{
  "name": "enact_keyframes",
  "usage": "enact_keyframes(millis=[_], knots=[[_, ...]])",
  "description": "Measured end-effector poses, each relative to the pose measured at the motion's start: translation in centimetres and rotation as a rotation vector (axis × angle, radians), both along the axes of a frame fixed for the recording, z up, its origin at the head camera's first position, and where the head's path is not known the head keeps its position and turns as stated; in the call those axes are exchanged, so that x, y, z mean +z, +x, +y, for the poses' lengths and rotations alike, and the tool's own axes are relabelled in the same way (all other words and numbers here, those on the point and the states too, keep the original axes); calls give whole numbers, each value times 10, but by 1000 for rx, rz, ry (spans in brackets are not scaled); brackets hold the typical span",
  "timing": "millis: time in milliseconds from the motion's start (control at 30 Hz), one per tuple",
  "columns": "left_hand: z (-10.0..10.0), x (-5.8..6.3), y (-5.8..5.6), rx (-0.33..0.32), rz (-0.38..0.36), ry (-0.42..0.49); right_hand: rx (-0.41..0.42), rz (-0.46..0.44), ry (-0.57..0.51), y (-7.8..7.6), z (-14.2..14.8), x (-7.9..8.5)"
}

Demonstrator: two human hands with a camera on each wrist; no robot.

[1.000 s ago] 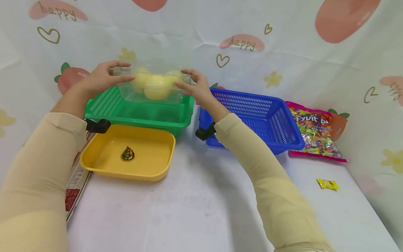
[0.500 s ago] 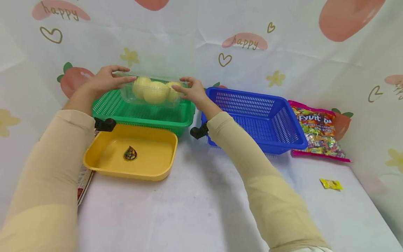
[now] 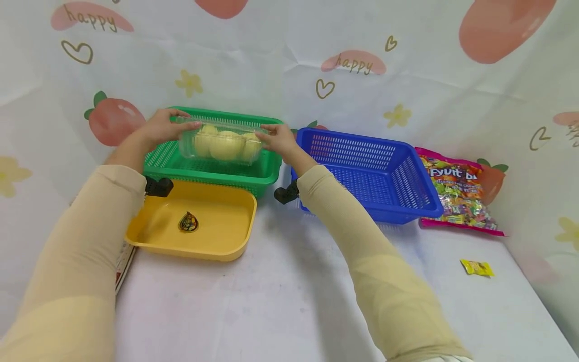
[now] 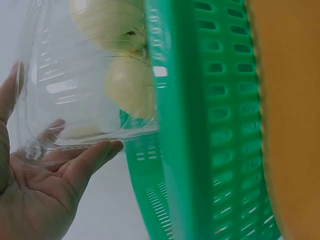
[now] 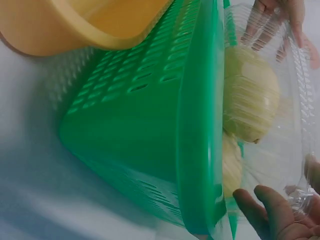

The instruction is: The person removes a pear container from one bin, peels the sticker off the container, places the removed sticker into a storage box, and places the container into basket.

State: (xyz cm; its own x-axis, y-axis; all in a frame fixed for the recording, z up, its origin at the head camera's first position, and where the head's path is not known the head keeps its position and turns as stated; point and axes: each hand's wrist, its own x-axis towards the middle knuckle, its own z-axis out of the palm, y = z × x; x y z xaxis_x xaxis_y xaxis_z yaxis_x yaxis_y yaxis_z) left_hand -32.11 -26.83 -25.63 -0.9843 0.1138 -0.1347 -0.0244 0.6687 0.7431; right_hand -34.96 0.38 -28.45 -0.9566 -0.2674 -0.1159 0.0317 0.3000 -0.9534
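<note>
A clear plastic clamshell box (image 3: 190, 143) with several pale yellow round fruits (image 3: 226, 146) inside is held between both hands. My left hand (image 3: 164, 125) grips its left end, thumb in front and fingers over the back. At the other end my right hand (image 3: 280, 140) pinches the box by its corner. The lower part of the box is inside the green basket (image 3: 270, 173), below the rim level; whether it touches the bottom cannot be seen. In the left wrist view the green rim (image 4: 175, 100) covers part of the fruits.
A yellow tray (image 3: 226, 246) with a small dark drop-shaped packet (image 3: 188, 222) stands before the green basket. To the right are a blue basket (image 3: 371, 201), a candy bag (image 3: 457, 191) and a single yellow-wrapped candy (image 3: 477, 267). A flat printed package (image 3: 124, 264) lies under the left forearm.
Both hands have lowered the clear box of fruits from above the green basket down into it. The view has shifted slightly.
</note>
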Motion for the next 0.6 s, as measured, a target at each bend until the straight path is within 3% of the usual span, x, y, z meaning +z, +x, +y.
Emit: enact_keyframes(millis=[367, 600], knots=[[-1, -10, 1, -20, -52, -54, 53, -59, 129, -3, 1, 0], [-2, -11, 1, -55, -113, -105, 76, 14, 291, 3, -3, 1]])
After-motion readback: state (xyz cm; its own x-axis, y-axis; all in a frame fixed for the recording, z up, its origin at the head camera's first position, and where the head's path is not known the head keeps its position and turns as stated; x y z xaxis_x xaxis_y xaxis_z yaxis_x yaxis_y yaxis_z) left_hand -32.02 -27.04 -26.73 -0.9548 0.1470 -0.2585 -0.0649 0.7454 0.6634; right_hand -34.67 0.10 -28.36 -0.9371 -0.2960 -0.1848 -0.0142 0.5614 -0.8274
